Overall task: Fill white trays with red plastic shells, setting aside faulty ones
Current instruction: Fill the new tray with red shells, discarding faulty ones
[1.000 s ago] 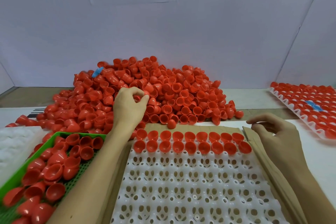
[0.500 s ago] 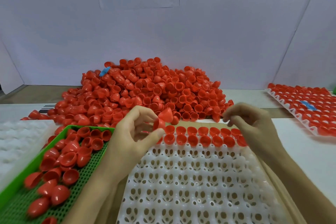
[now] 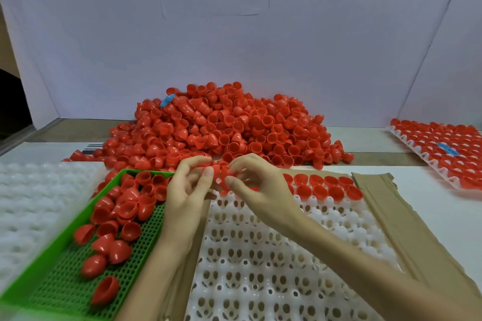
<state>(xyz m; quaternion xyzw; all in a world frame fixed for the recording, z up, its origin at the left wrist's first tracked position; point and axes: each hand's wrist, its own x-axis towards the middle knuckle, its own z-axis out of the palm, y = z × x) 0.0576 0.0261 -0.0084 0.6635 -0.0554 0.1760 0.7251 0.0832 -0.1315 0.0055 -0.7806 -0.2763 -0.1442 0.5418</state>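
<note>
A big heap of red plastic shells (image 3: 234, 128) lies at the back of the table. In front of me a white tray (image 3: 260, 255) rests on cardboard, with two rows of shells (image 3: 323, 187) along its far edge. My left hand (image 3: 187, 190) and my right hand (image 3: 258, 185) meet above the tray's far left corner. Both pinch red shells (image 3: 218, 172) between fingers and thumbs. How many shells they hold is hidden by the fingers.
A green perforated tray (image 3: 78, 281) at the left holds several loose shells. An empty white tray (image 3: 26, 203) lies further left. A filled white tray (image 3: 443, 148) sits at the far right. Brown cardboard (image 3: 396, 221) sticks out right of the front tray.
My left hand left the heap with shells and came back over the tray. My right hand moved left to meet it and now pinches the shells too.
</note>
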